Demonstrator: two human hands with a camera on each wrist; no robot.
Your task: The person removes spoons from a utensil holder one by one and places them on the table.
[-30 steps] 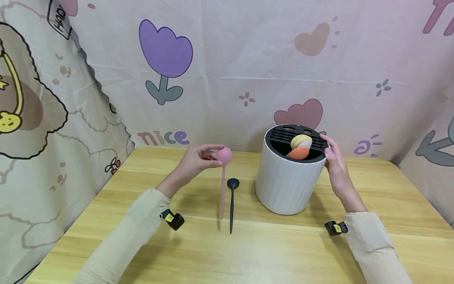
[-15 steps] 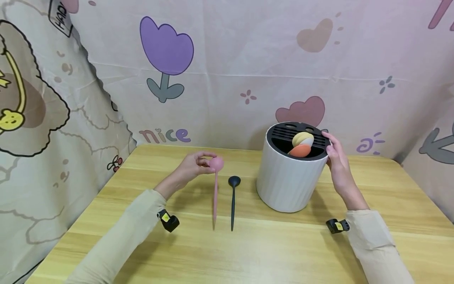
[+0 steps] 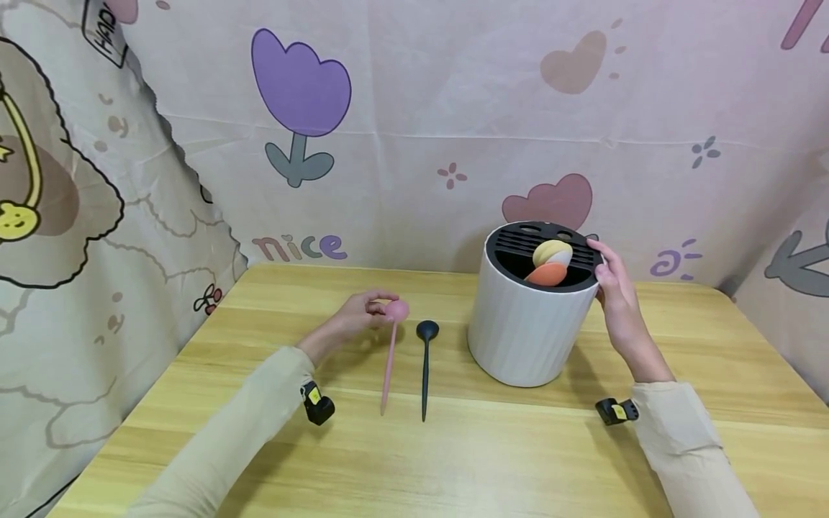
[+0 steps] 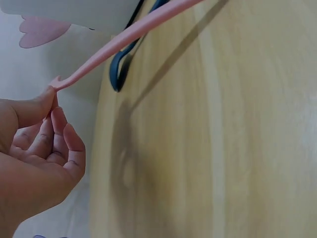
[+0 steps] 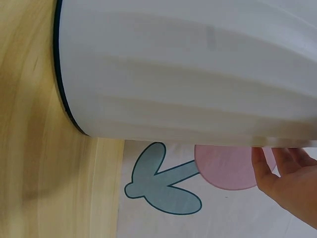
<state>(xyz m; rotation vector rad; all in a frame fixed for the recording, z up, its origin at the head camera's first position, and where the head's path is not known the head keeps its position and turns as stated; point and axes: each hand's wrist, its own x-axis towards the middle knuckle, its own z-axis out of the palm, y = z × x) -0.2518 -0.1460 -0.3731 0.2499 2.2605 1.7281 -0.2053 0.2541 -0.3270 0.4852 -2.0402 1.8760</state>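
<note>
In the head view my left hand (image 3: 353, 316) pinches a pink spoon (image 3: 390, 363) at its round bowl, with thumb and fingertips. The bowl end is raised off the table; whether the handle tip touches wood I cannot tell. A black spoon (image 3: 425, 367) lies just right of it, bowl away from me. My right hand (image 3: 619, 313) holds the right side of a white utensil holder (image 3: 527, 334), thumb at the black rim. In the right wrist view, bent fingers (image 5: 263, 171) touch the holder's wall. Yellow, white and orange utensil heads (image 3: 549, 262) show in its opening.
The wooden table (image 3: 479, 460) carries these things. A printed cloth (image 3: 401, 86) hangs behind it and along the left side. The holder's black lid (image 3: 512, 237) has slots and round holes. Small black cameras (image 3: 317, 406) sit at both wrists.
My left hand has moved the pink spoon left, away from the black one, and lowered it towards the table. My right hand and the holder keep their places.
</note>
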